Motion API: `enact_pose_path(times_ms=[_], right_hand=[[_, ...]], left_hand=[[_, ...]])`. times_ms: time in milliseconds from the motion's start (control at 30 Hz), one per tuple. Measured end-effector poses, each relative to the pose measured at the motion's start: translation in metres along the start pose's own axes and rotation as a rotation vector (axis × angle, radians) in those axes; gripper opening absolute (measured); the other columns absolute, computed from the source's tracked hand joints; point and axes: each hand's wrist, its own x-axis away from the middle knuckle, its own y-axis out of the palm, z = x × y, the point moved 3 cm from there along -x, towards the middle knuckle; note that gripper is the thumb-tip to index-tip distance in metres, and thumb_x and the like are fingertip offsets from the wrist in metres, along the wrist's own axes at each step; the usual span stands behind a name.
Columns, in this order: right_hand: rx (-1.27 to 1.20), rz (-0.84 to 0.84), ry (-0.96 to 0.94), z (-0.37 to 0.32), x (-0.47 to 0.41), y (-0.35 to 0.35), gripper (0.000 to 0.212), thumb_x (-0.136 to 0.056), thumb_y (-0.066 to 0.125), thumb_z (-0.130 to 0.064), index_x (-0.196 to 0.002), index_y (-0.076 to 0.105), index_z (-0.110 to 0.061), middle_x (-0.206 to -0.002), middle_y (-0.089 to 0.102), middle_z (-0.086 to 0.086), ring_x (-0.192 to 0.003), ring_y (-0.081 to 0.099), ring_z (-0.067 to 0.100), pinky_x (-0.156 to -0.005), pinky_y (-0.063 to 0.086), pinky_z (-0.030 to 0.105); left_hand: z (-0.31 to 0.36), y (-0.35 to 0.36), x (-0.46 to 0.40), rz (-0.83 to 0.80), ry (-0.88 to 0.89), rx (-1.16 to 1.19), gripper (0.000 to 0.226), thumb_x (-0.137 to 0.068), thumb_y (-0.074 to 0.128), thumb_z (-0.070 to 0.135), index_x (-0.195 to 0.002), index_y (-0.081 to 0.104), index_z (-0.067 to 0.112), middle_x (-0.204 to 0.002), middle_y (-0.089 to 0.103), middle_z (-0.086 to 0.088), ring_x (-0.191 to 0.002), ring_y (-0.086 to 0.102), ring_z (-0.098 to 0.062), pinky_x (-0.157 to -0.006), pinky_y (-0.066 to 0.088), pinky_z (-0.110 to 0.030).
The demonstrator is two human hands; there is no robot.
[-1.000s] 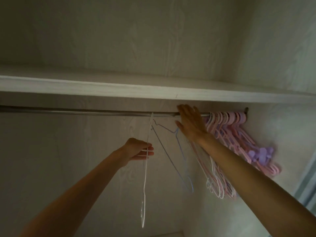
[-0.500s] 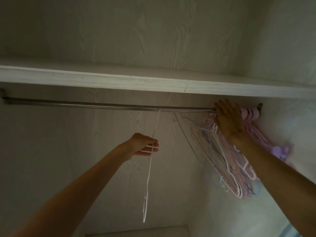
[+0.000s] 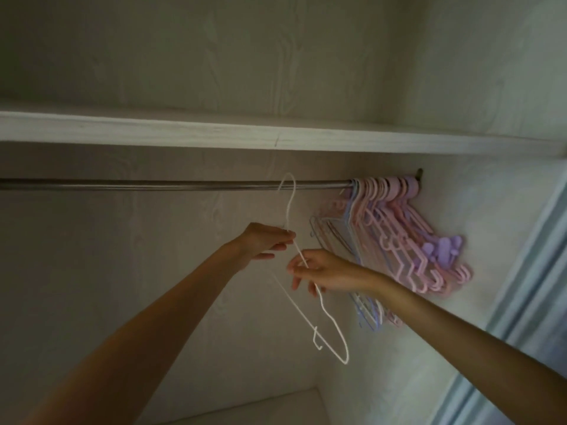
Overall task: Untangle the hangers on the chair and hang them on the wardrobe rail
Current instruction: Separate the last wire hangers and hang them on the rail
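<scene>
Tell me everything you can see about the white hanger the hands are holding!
The white hanger is thin and looks like coated wire, with a curved hook on top and a small notch near its lower end. It tilts, its lower corner pointing down to the right. Its hook loops at the metal rail; whether it rests there is unclear. The left hand pinches the neck, and the right hand holds one sloping arm.
</scene>
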Motion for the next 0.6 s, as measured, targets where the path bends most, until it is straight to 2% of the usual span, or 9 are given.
enact_pose_path(times_ms=[33,100,167,200,267,367,467,533,600], right_hand=[[-0.047,0.050,-0.002,-0.001,-0.002,-0.003,0.013,-0.098,0.045,-0.021,-0.094,0.055,-0.017,-0.073,0.067,-0.002,-0.042,0.051,0.004,-0.041,0.034,0.015],[-0.105,0.196,-0.002,-0.002,-0.007,-0.015,0.026,-0.101,0.037,-0.016,-0.083,0.055,-0.019,-0.057,0.062,-0.002,-0.034,0.046,0.001,-0.038,0.033,0.013],[-0.057,0.337,-0.023,-0.003,-0.014,-0.028,0.031,-0.101,0.032,-0.015,-0.080,0.054,-0.020,-0.043,0.056,-0.007,-0.033,0.045,0.000,-0.043,0.034,0.011],[-0.018,0.380,-0.029,-0.003,-0.019,-0.032,0.031,-0.101,0.032,-0.015,-0.082,0.055,-0.020,-0.038,0.055,-0.008,-0.035,0.045,0.001,-0.045,0.034,0.012],[-0.001,0.439,0.004,0.001,-0.030,-0.036,0.030,-0.101,0.030,-0.015,-0.085,0.055,-0.020,-0.036,0.055,-0.012,-0.039,0.045,0.005,-0.048,0.036,0.017],[-0.020,0.491,0.091,0.016,-0.043,-0.031,0.030,-0.101,0.029,-0.014,-0.089,0.056,-0.015,-0.033,0.052,-0.013,-0.042,0.046,0.007,-0.048,0.035,0.019],[0.003,0.483,0.153,0.033,-0.046,-0.020,0.027,-0.096,0.031,-0.009,-0.089,0.057,-0.015,-0.033,0.052,-0.014,-0.047,0.052,0.006,-0.054,0.038,0.022],[0.011,0.453,0.190,0.044,-0.045,-0.013,0.027,-0.095,0.031,-0.009,-0.089,0.056,-0.016,-0.035,0.054,-0.012,-0.047,0.052,0.008,-0.055,0.039,0.025],[-0.004,0.407,0.219,0.050,-0.041,-0.008,0.025,-0.096,0.032,-0.012,-0.092,0.057,-0.014,-0.042,0.058,-0.007,-0.037,0.049,0.004,-0.048,0.039,0.023]], left_hand=[[0.005,0.004,-0.001,0.015,0.015,0.023,0.039,-0.085,0.067,0.028,-0.119,0.063,0.009,-0.104,0.066,0.001,-0.099,0.060,-0.010,-0.083,0.046,-0.021],[0.016,0.011,-0.006,0.058,0.048,0.056,0.039,-0.086,0.066,0.028,-0.120,0.061,0.008,-0.108,0.067,-0.002,-0.100,0.060,-0.012,-0.085,0.047,-0.027],[0.025,0.011,-0.013,0.141,0.098,0.052,0.033,-0.087,0.065,0.028,-0.114,0.064,0.009,-0.110,0.068,-0.004,-0.094,0.061,-0.013,-0.079,0.049,-0.026],[0.028,0.008,-0.017,0.221,0.139,-0.016,0.028,-0.087,0.064,0.029,-0.109,0.067,0.012,-0.110,0.069,-0.004,-0.092,0.062,-0.013,-0.077,0.049,-0.026],[0.033,-0.001,-0.018,0.446,0.226,-0.338,0.018,-0.088,0.060,0.032,-0.101,0.071,0.025,-0.108,0.070,-0.001,-0.093,0.065,-0.018,-0.079,0.049,-0.027],[0.035,-0.012,-0.011,0.741,0.398,-0.670,0.022,-0.090,0.055,0.029,-0.109,0.066,0.029,-0.112,0.066,0.005,-0.105,0.060,-0.018,-0.081,0.045,-0.028],[0.031,-0.022,-0.017,0.730,0.545,-0.987,0.047,-0.089,0.057,0.026,-0.135,0.046,0.022,-0.139,0.045,0.000,-0.128,0.041,-0.020,-0.102,0.036,-0.034],[0.025,-0.026,-0.022,0.667,0.508,-1.181,0.066,-0.089,0.057,0.026,-0.147,0.025,0.021,-0.152,0.025,0.000,-0.140,0.024,-0.020,-0.114,0.020,-0.035],[0.020,-0.028,-0.023,0.670,0.493,-1.304,0.074,-0.089,0.055,0.027,-0.150,0.013,0.022,-0.156,0.016,0.001,-0.144,0.015,-0.020,-0.117,0.012,-0.036]])
